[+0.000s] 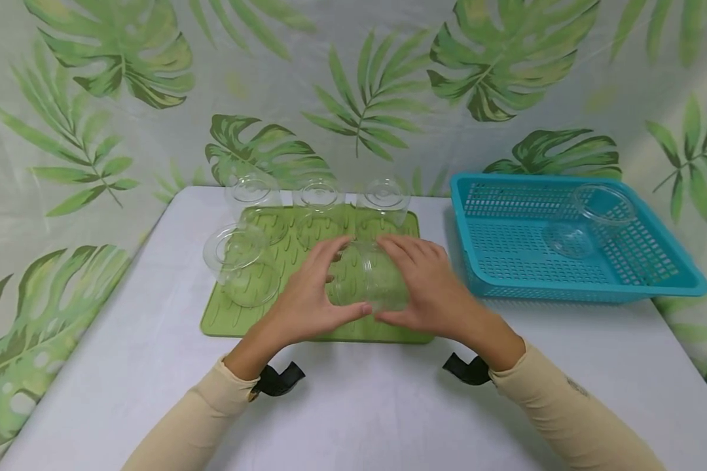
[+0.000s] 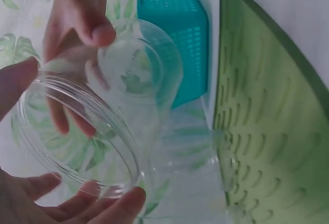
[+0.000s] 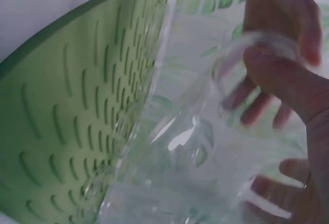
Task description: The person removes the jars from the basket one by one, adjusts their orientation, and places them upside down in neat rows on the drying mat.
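Note:
Between my two hands, above the green mat (image 1: 318,327), a clear jar (image 1: 385,281) lies tilted on its side. My left hand (image 1: 306,297) holds it about the ridged rim, thumb on one side and fingers on the other. My right hand (image 1: 433,288) grips the body from the right, with the thumb towards me. In the left wrist view the round mouth of the jar (image 2: 131,149) faces the left palm, and the right hand (image 2: 82,8) shows behind it. Glare blurs the jar (image 3: 180,136) in the right wrist view.
Several similar clear jars, among them one at the left (image 1: 250,281) and one at the back (image 1: 383,196), stand upside down on the mat. At the right sits a turquoise basket (image 1: 565,292) holding another clear jar (image 1: 603,206). A white cloth (image 1: 365,405) covers the table.

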Demonstrator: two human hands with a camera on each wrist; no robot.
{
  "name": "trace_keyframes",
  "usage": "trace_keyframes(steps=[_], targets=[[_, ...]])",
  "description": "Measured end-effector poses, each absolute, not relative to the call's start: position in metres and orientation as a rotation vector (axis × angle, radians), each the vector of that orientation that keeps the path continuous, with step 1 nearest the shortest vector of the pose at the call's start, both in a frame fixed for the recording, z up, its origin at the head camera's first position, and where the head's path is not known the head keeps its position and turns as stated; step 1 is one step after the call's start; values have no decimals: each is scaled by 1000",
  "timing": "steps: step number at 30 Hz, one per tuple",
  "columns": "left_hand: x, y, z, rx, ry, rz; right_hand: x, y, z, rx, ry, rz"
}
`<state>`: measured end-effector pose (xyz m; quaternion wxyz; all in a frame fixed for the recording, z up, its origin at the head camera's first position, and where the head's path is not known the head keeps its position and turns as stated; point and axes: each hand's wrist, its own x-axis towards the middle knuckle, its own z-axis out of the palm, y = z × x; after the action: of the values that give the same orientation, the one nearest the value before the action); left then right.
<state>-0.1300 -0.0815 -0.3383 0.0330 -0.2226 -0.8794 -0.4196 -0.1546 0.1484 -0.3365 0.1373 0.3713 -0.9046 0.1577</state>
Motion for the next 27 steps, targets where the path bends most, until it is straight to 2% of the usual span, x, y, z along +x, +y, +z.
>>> trace_keyframes(steps=[19, 27], targets=[[-132, -99, -353, -669, -2559, -1768, -156, 172, -348, 1062, -2585, 1030], [-135, -102, -356, -656, -2454, -2106, -153, 173, -347, 999, -2560, 1365]])
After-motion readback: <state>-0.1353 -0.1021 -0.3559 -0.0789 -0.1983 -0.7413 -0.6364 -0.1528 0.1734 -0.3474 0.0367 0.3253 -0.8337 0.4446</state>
